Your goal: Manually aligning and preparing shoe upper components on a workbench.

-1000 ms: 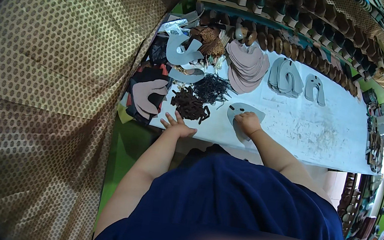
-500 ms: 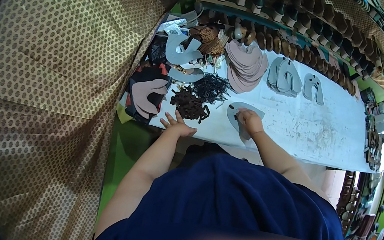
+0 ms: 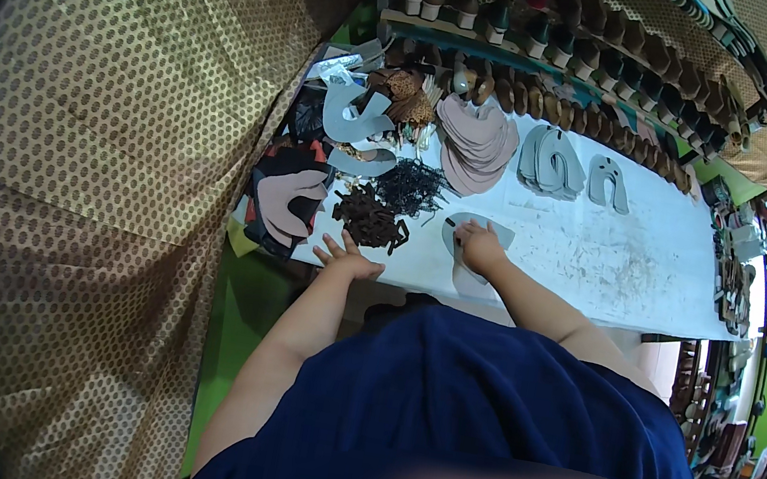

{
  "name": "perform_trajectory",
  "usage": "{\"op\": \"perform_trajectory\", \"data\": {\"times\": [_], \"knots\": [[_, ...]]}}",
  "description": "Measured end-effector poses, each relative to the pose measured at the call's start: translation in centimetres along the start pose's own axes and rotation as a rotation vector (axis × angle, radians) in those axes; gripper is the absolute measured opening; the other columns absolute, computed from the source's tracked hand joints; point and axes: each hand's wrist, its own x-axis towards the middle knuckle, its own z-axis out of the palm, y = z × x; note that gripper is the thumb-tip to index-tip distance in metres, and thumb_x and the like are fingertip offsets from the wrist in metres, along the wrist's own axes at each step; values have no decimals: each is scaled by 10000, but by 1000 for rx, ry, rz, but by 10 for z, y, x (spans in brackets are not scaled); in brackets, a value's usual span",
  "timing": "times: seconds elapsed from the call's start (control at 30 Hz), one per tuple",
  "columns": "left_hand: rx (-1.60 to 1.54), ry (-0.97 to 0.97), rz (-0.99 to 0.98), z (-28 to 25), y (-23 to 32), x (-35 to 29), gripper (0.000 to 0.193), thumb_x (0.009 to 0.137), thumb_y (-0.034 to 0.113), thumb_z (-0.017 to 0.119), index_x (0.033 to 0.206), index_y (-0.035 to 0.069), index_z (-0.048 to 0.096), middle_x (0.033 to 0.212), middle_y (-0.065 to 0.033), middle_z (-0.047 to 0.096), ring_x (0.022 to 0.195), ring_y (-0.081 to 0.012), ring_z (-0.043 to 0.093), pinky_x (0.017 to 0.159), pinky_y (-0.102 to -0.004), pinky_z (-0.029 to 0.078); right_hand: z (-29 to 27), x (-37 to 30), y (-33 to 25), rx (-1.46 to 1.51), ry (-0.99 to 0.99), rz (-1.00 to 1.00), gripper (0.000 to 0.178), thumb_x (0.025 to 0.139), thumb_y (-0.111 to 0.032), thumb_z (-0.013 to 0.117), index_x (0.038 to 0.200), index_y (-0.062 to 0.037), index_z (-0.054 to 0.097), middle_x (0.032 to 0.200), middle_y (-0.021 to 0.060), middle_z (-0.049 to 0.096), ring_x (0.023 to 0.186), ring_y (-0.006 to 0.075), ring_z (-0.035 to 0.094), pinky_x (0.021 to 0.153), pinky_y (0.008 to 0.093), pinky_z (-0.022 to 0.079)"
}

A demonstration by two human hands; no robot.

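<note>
My right hand (image 3: 480, 250) is over a grey, curved shoe-upper piece (image 3: 503, 231) near the table's front edge, fingers bent down onto its left part. What lies under the fingertips is too small to make out. One short dark strip (image 3: 450, 222) sits on that piece's upper left end, beside the fingers. My left hand (image 3: 347, 260) rests at the front edge with its fingers spread, holding nothing. Just beyond it lies a pile of dark brown strips (image 3: 369, 218), and behind that a tangle of thin black strips (image 3: 410, 186).
Pink curved pieces (image 3: 474, 143) and grey ones (image 3: 548, 163) lie stacked farther back on the white table (image 3: 603, 261). Left are more cut pieces (image 3: 286, 203) and brown scraps (image 3: 411, 97). Shelves of shoes (image 3: 539, 37) line the back; a patterned curtain (image 3: 115, 144) hangs left.
My right hand has shifted slightly on the grey piece, and the dark strip by its fingertips is now hidden. My left hand stays spread at the edge. The view has tilted a little.
</note>
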Motion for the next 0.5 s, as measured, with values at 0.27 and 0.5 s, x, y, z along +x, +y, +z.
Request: {"op": "perform_trajectory", "data": {"times": [0.27,0.5], "knots": [[-13,-7,-27,-9,8,-13,1333,711,730,683,1534,234,-241,1584,-189,-293,1422,-508,-259,1127,-687,100,24,17,38,143,57,55,502,942,-150,422,1433,-43,435,1573,115,340,1415,289,386,1132,635,257],[-3,6,-49,-2,1,0,1338,707,732,686,1537,225,-233,1587,-193,-284,1429,-486,-266,1131,-684,77,-5,3,19,-95,-178,-95,525,937,-121,428,1462,-111,435,1563,85,367,1372,281,445,1125,521,336]]}}
